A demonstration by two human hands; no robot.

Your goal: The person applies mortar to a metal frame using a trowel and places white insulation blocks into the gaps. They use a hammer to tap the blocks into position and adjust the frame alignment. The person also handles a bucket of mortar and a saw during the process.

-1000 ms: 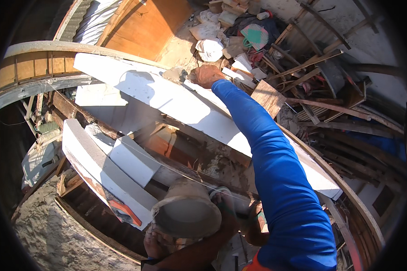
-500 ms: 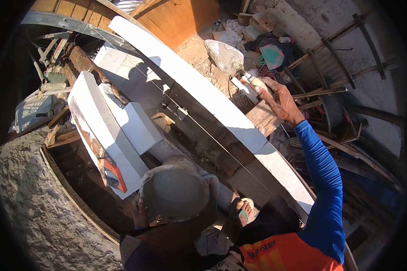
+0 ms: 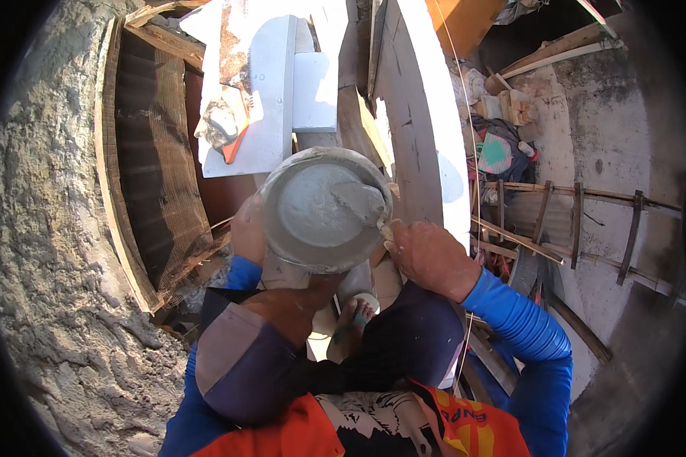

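A round bucket [image 3: 276, 238] of wet grey mortar [image 3: 312, 206] stands between my knees. My left hand [image 3: 248, 231] grips its left side, with some fingers hidden behind the wall. My right hand [image 3: 432, 259] is closed around the handle of a trowel at the bucket's right rim. The mortar-coated trowel blade [image 3: 360, 201] lies in the mortar. Just beyond the bucket, a handsaw with an orange handle [image 3: 238, 137] rests on a white block [image 3: 270, 91].
A long white block wall [image 3: 427, 99] runs along the right, with a taut string [image 3: 456, 46] beside it. Rough plaster [image 3: 61, 228] and a wooden frame edge [image 3: 108, 152] lie left. A wooden ladder-like frame [image 3: 579, 221] and rubble [image 3: 511, 107] are farther right.
My right hand has come back from the far side of the white wall to the bucket, bringing the trowel into the mortar. My left hand stays on the bucket. The view has turned.
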